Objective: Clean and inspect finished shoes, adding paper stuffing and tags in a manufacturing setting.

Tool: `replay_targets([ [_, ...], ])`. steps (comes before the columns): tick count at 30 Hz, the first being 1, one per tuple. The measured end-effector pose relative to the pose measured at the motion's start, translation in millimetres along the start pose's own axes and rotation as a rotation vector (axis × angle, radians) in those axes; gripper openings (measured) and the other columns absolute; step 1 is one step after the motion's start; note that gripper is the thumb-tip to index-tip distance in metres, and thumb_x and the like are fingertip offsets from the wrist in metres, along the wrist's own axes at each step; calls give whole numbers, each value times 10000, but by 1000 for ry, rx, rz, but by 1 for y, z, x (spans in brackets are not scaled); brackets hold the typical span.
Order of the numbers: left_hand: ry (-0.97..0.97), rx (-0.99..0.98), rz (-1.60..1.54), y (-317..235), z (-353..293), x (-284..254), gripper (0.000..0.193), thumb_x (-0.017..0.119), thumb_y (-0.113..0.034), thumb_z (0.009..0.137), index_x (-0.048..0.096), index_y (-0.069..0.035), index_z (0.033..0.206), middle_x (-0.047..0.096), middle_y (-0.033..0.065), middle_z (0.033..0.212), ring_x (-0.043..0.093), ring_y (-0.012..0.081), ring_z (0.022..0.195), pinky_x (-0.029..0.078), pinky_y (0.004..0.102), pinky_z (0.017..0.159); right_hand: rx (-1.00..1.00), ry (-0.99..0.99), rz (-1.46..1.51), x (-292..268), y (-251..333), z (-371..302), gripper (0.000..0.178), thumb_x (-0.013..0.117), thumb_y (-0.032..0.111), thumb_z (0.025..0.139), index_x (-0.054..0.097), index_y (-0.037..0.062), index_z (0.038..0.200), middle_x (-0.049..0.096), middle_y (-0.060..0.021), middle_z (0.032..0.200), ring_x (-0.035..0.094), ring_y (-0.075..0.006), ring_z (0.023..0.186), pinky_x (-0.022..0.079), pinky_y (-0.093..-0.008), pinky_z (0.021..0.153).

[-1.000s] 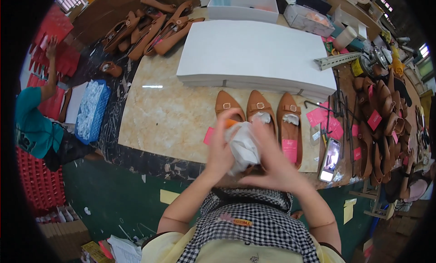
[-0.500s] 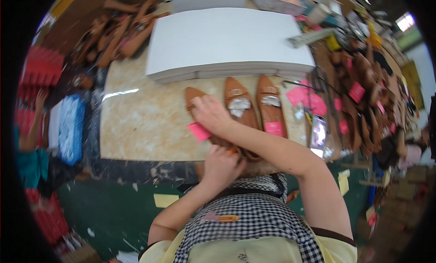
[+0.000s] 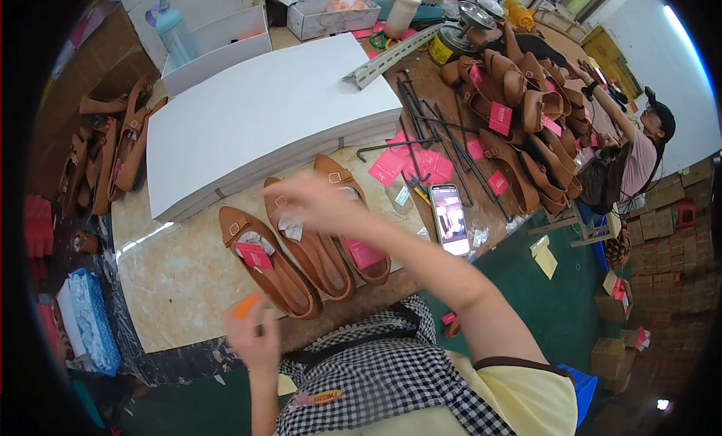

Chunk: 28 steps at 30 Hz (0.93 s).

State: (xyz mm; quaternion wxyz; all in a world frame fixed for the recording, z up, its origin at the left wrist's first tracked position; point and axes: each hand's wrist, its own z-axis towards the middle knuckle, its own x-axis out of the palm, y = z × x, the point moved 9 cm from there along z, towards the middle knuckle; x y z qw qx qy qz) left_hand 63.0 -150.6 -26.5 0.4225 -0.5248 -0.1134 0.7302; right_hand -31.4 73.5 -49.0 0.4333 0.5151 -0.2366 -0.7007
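Note:
Three tan pointed flat shoes lie side by side on the marbled table top. The left shoe carries a pink card, the middle shoe has white paper stuffed in its toe, and the right shoe holds another pink card. My right hand is motion-blurred, stretched over the middle and right shoes near their buckles; its grip is unclear. My left hand is low at the table's near edge, fingers closed around a small orange object.
A thick stack of white sheets lies behind the shoes. To the right are a phone, loose pink cards, metal rods and a heap of tan shoes. More shoes lie at the left. Another person works far right.
Both hands were crumpling white paper together. Since then the right hand has reached out over the shoes, the paper now sits in the middle shoe, and the left hand has dropped back.

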Motion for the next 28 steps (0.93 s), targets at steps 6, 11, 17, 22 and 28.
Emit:
replay_targets([
  [6,242,-480,-380,86,-5,66,467,634,-95,885,524,72,1307,695,120,976,607,123,830,491,299,756,570,-380,-619,-162,-187,-92,359,490,341,969,689,43,1001,665,-258,859,654,-424,856,498,-536,768],
  [11,98,-786,-951,103,-22,53,571,599,-217,905,437,46,1385,629,204,1178,642,212,871,523,340,813,703,-417,-378,-211,-115,-108,366,545,326,969,654,15,809,647,-103,657,642,-175,570,472,-342,530],
  [17,433,-692,-2370,17,-7,74,727,514,-493,914,366,-2,1429,546,259,1285,638,321,1027,567,437,831,483,-408,-70,-143,-29,-103,543,636,66,898,467,91,1413,631,-23,662,514,-44,523,413,-224,522],
  [22,222,-570,-1597,55,21,66,721,381,-600,963,387,-42,1420,541,215,1298,645,293,1020,567,419,826,539,-42,153,-33,67,-81,342,700,120,869,673,25,1196,649,-15,607,585,-48,561,458,-222,551],
  [28,-58,-642,-1181,90,11,68,857,284,-732,913,393,-45,1414,568,163,1290,615,291,1106,513,428,955,403,161,9,10,108,-56,309,644,176,908,676,71,1197,517,-134,548,491,-157,430,387,-313,463],
])
